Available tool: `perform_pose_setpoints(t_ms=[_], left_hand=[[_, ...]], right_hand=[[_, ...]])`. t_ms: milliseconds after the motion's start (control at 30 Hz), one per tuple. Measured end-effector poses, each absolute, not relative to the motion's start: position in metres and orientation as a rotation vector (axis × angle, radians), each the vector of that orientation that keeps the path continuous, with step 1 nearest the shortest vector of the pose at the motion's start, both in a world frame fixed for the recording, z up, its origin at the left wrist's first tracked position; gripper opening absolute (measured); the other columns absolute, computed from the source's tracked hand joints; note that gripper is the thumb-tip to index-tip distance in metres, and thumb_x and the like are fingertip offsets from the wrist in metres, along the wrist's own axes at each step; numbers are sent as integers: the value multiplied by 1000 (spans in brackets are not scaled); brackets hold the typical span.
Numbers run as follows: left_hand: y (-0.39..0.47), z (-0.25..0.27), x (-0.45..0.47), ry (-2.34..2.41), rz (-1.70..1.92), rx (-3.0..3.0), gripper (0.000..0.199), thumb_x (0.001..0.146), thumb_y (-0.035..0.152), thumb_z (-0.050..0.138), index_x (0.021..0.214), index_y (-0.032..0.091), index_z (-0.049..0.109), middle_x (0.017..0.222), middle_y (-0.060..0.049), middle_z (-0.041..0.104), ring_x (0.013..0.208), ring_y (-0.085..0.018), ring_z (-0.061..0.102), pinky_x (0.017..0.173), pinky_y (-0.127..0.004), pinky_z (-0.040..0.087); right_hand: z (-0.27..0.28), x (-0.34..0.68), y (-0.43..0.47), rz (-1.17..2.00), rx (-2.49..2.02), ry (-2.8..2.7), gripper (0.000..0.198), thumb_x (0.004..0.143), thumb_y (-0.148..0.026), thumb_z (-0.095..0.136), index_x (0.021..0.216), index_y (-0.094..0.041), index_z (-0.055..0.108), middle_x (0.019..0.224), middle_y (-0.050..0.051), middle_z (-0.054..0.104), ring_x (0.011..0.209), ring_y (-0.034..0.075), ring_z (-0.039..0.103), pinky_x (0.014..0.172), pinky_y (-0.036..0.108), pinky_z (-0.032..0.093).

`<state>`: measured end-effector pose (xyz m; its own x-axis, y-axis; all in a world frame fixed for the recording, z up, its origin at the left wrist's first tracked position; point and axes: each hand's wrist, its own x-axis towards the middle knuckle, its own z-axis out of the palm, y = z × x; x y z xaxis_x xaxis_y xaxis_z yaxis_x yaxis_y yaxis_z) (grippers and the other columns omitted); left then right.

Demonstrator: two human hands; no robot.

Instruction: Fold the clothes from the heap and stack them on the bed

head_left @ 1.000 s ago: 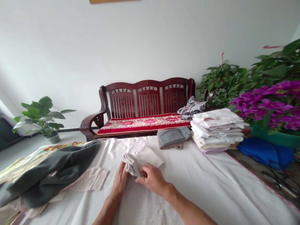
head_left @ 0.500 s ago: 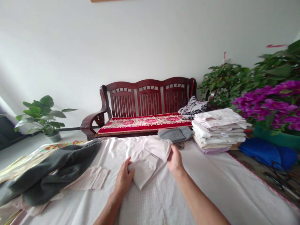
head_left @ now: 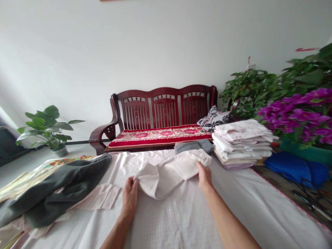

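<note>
An off-white garment [head_left: 169, 173] is stretched sideways between my hands, just over the white cloth [head_left: 166, 224] on the table. Its exact kind is hard to make out; the right end looks gathered. My left hand [head_left: 130, 193] pinches the left end between thumb and fingers. At the right end, my right hand [head_left: 204, 175] is closed on the edge, thumb on top. Behind the garment lie folded grey clothes [head_left: 193, 146], partly covered by it. To their right stands a stack of folded clothes [head_left: 242, 145], mostly white.
Dark grey clothing [head_left: 70, 190] lies in a loose heap at left, over a pink striped garment [head_left: 101, 199]. A wooden bench [head_left: 166, 93] stands beyond the table. At right are purple flowers [head_left: 298, 114] and a blue cloth [head_left: 295, 169].
My hands have moved apart, the left one leftward and the right one rightward. The garment, folded over before, is now spread out lengthwise between them and reaches in front of the grey clothes.
</note>
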<state>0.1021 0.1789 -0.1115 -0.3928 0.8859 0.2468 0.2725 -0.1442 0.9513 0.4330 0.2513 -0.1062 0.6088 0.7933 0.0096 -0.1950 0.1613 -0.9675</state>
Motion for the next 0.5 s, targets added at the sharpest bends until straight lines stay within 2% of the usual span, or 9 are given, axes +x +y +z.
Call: perform_pose_setpoints(t_ms=[133, 267, 367, 433, 500], left_hand=[[192, -117, 83, 1607, 1803, 813, 19, 87, 33, 48, 97, 20, 56, 91, -4, 66, 88, -20, 68, 81, -34, 58], [196, -116, 68, 1824, 1816, 763, 38, 84, 23, 47, 122, 18, 51, 120, -12, 62, 107, -24, 65, 92, -39, 55], [186, -108, 72, 2083, 1850, 1177, 48, 86, 27, 52, 133, 15, 48, 135, -17, 53, 126, -29, 53, 107, -48, 44], [176, -102, 82, 2111, 1808, 1634, 40, 90, 30, 51, 127, 16, 55, 132, -16, 55, 129, -30, 49, 112, -48, 39], [168, -98, 97, 1924, 1659, 1987, 28, 93, 30, 47, 112, 19, 64, 121, -13, 63, 120, -27, 56, 108, -44, 43]], right_hand=[[-103, 432, 251, 823, -1217, -392, 47, 58, -48, 70, 93, -16, 66, 86, 7, 72, 85, 25, 67, 60, 30, 53], [-96, 432, 240, 1098, -1111, -546, 39, 59, -38, 71, 92, -17, 66, 85, 8, 73, 74, 24, 67, 52, 29, 51], [-89, 431, 226, 1381, -1009, -756, 25, 57, -23, 70, 81, -17, 68, 76, 9, 73, 65, 24, 66, 52, 32, 53], [-84, 428, 217, 1508, -956, -867, 21, 56, -18, 70, 76, -15, 70, 75, 10, 73, 70, 26, 69, 59, 36, 56], [-79, 426, 210, 1591, -919, -946, 21, 56, -15, 71, 77, -15, 71, 79, 11, 74, 78, 28, 72, 65, 38, 58]])
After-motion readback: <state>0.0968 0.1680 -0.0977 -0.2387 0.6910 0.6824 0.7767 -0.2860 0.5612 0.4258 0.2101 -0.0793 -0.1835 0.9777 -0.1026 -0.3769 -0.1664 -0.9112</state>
